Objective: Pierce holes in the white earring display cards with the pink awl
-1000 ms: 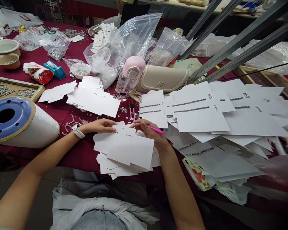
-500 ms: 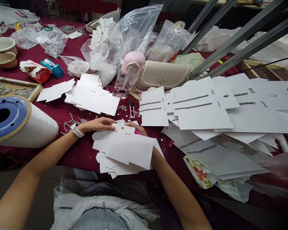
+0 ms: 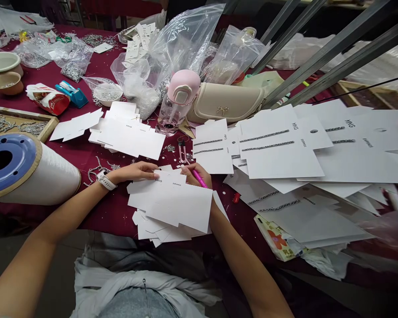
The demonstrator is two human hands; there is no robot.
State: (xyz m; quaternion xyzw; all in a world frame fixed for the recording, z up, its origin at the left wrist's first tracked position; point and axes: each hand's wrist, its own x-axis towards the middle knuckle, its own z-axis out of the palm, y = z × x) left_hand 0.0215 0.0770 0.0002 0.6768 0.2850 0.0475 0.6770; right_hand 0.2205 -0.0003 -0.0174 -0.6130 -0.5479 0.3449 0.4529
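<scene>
A white earring card [image 3: 169, 201], printed "MNG EARRINGS", lies on top of a loose stack of similar white cards [image 3: 166, 232] in front of me. My left hand [image 3: 142, 171] pinches its upper left edge, thumb on the printed face. My right hand [image 3: 199, 173] is closed round a bright pink pen-shaped tool [image 3: 199, 178], at the card's upper right edge. A thin pale tip points up and left past the fingers. Beyond my hands lie a pink hair clip [image 3: 182, 151] and, to the left, short silver chains [image 3: 97, 170].
Cards bearing pairs of dark chains [image 3: 278, 163] are heaped to the right. A spool of white thread [image 3: 58, 174] stands left. Behind are a card stack [image 3: 129, 139], a pink-lidded bottle [image 3: 181, 92] and a beige purse [image 3: 225, 104]. A red cap [image 3: 236, 198] lies at the right.
My right hand has come up from behind the card to its upper right edge, so the pink tool now shows more fully. My left hand and the card have stayed put.
</scene>
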